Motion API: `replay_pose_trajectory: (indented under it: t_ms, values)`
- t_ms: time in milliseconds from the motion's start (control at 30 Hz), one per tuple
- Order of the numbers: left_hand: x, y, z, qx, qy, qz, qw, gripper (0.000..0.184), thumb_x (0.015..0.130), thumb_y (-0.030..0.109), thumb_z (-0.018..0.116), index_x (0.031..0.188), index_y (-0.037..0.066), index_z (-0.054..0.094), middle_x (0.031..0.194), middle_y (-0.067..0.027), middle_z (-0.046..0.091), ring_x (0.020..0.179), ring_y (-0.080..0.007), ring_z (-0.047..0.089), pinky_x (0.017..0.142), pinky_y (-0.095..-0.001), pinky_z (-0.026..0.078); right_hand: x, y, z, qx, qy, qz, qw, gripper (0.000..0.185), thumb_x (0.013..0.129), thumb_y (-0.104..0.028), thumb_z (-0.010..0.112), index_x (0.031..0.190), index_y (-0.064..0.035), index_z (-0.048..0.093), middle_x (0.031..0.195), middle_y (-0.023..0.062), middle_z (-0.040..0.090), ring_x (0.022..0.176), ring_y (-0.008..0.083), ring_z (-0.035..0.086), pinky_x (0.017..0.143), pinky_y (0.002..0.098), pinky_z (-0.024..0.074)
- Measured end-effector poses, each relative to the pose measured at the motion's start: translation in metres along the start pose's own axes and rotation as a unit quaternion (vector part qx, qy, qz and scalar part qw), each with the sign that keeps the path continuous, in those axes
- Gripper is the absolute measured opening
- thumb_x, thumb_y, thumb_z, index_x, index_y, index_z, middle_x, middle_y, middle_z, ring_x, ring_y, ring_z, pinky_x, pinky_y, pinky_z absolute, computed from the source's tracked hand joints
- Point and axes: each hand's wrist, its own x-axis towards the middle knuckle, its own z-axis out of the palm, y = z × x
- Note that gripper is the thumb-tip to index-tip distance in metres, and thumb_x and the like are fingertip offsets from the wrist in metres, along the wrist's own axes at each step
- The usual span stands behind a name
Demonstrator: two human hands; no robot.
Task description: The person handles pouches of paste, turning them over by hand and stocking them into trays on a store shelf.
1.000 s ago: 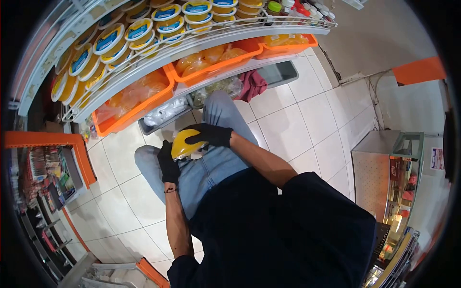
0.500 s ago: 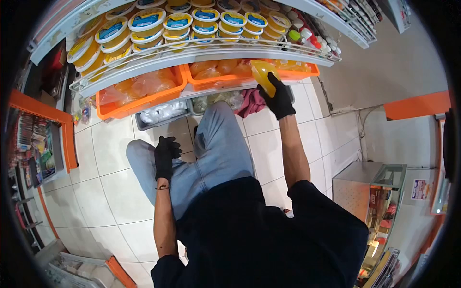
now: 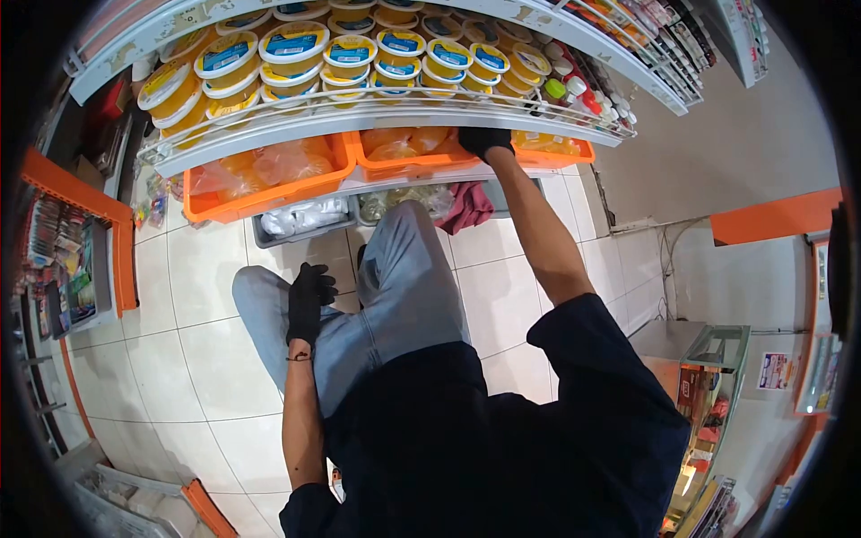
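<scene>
My right hand [image 3: 487, 142], in a black glove, reaches into the middle orange bin [image 3: 421, 169] at its right end, under the shelf edge. Its fingers are hidden there, so whatever they hold cannot be seen. Near it in that bin lie clear plastic bags of orange-yellow content [image 3: 404, 142]. My left hand [image 3: 311, 296], also gloved in black, rests on my bent left leg with its fingers loosely apart and nothing in them.
Stacked tubs with blue-and-yellow lids [image 3: 350, 54] fill the wire-railed shelf above. Another orange bin [image 3: 269, 193] holds more bags. Below are grey trays [image 3: 305, 235] and a maroon cloth [image 3: 468, 206]. A glass display case [image 3: 717, 359] stands at right.
My right hand has moved up and left from in front of the bins into the middle one. The yellow bag it held is out of sight. My left hand stays on my leg.
</scene>
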Motion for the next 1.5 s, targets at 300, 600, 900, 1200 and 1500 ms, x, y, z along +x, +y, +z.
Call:
replay_pose_trajectory:
  t_ms: [300,600,900,1200,1500]
  values:
    - [-0.003,0.002,0.001,0.007,-0.003,-0.020,1.000,0.051,0.100,0.047,0.044,0.111,0.000,0.062,0.080,-0.0059,0.062,0.066,-0.0136,0.059,0.061,-0.0266,0.047,-0.007,0.018,-0.045,0.018,-0.160,-0.053,0.986,0.038,0.090,-0.025,0.052,0.124,-0.0078,0.058,0.123,0.0205,0.060,0.115,0.0380,0.057,0.098,0.0449,0.0436]
    - [0.004,-0.008,0.002,-0.003,-0.014,-0.031,0.999,0.047,0.099,0.045,0.049,0.107,0.001,0.063,0.079,-0.0046,0.061,0.066,-0.0131,0.059,0.062,-0.0260,0.047,0.024,0.076,0.071,-0.023,-0.113,-0.111,0.987,0.044,0.083,-0.031,0.064,0.122,-0.0109,0.060,0.127,0.0206,0.056,0.121,0.0386,0.050,0.106,0.0457,0.0382]
    - [0.004,-0.016,-0.004,0.044,-0.010,0.016,0.999,0.044,0.099,0.042,0.051,0.106,0.001,0.064,0.082,-0.0043,0.062,0.067,-0.0119,0.057,0.063,-0.0262,0.047,0.022,0.036,0.020,0.124,-0.027,-0.094,0.987,0.050,0.096,-0.041,0.047,0.135,-0.0107,0.051,0.141,0.0177,0.048,0.132,0.0343,0.042,0.115,0.0425,0.0283]
    - [-0.003,-0.008,-0.003,0.125,-0.023,0.044,0.991,0.040,0.099,0.040,0.053,0.106,0.003,0.063,0.085,-0.0065,0.063,0.071,-0.0125,0.058,0.066,-0.0272,0.048,0.051,0.029,0.031,0.088,0.011,-0.051,0.995,0.049,0.095,-0.039,0.048,0.134,-0.0093,0.051,0.138,0.0166,0.049,0.128,0.0323,0.043,0.110,0.0411,0.0308]
    - [-0.003,-0.004,-0.006,0.164,-0.006,0.048,0.985,0.026,0.090,0.011,0.052,0.113,0.001,0.059,0.097,-0.0143,0.062,0.076,-0.0236,0.065,0.072,-0.0340,0.052,0.066,0.030,0.047,0.091,0.015,-0.033,0.995,0.048,0.094,-0.037,0.052,0.131,-0.0077,0.052,0.133,0.0159,0.050,0.122,0.0307,0.047,0.103,0.0401,0.0346]
